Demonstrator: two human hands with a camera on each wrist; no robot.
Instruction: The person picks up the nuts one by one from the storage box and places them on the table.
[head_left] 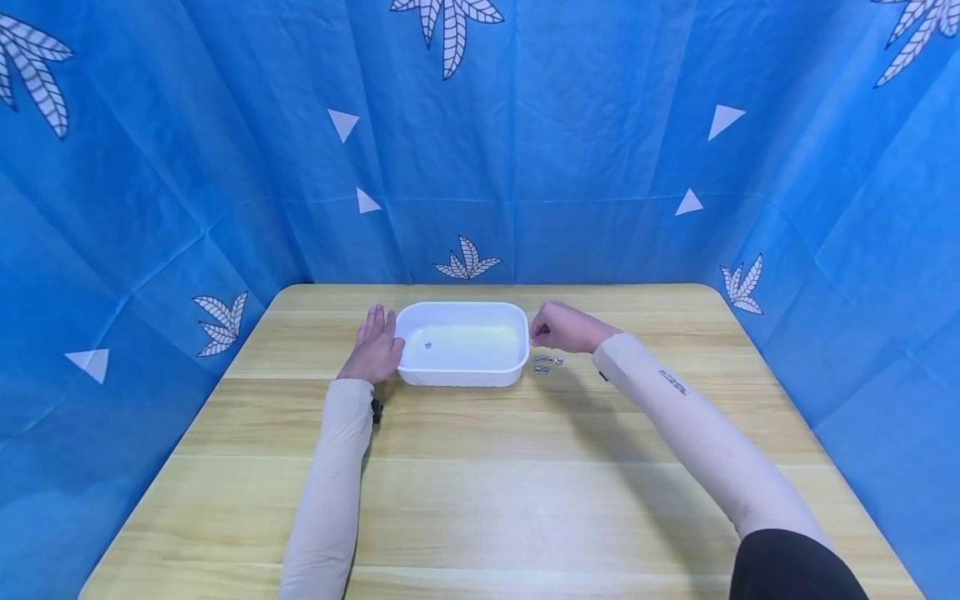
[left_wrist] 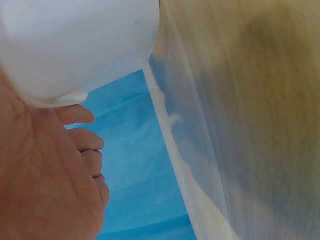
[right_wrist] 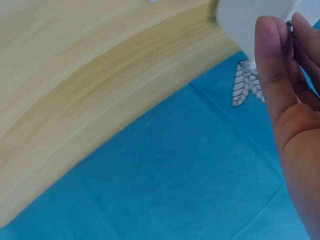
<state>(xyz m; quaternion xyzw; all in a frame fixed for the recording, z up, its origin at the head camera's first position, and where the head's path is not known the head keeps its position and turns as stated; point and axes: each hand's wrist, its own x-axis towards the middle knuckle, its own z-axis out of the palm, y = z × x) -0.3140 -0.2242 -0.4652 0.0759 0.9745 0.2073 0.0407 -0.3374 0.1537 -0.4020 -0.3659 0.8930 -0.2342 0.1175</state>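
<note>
A white plastic basin point(head_left: 462, 377) sits on the wooden table, with one small metal nut point(head_left: 428, 344) on its floor. At its left end, my left hand point(head_left: 372, 350) touches the rim, thumb side against it and fingers extended forward. The left wrist view shows that palm point(left_wrist: 45, 175) beside the basin wall point(left_wrist: 100, 55); the thumb is hidden. My right hand point(head_left: 566, 327) is just beyond the basin's right rim, apart from the table. Its thumb and fingertips pinch a small shiny metal nut point(right_wrist: 289, 25), mostly covered by the fingers.
Several small metal nuts point(head_left: 545, 360) lie grouped on the table right of the basin, below my right hand. The wooden tabletop point(head_left: 480, 483) stretches toward me. Blue patterned cloth point(head_left: 585, 167) hangs behind and along both sides of the table.
</note>
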